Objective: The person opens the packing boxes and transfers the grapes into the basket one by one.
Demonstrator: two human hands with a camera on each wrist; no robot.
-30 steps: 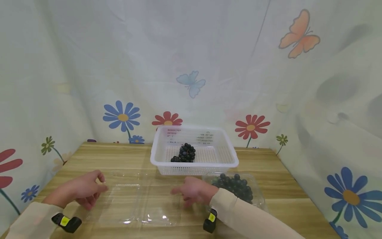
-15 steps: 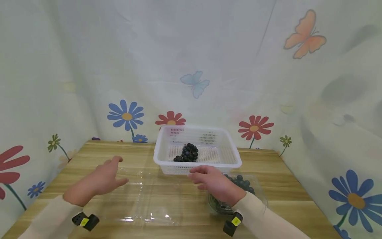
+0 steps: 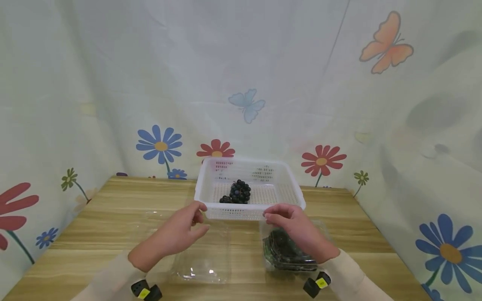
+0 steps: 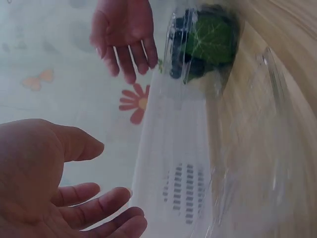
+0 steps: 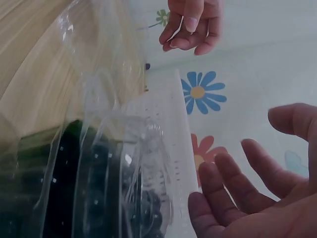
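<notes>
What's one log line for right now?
left hand: holds nothing | right hand: holds nothing | white basket: dark grapes inside | filled clear box: near right hand

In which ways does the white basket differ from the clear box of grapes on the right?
The white basket has slotted walls; the clear box is see-through. The white basket is wider and stands farther back than the clear box. A green leaf shape shows in the clear box; none shows in the white basket. Both hold dark grapes and rest on the wooden table.
</notes>
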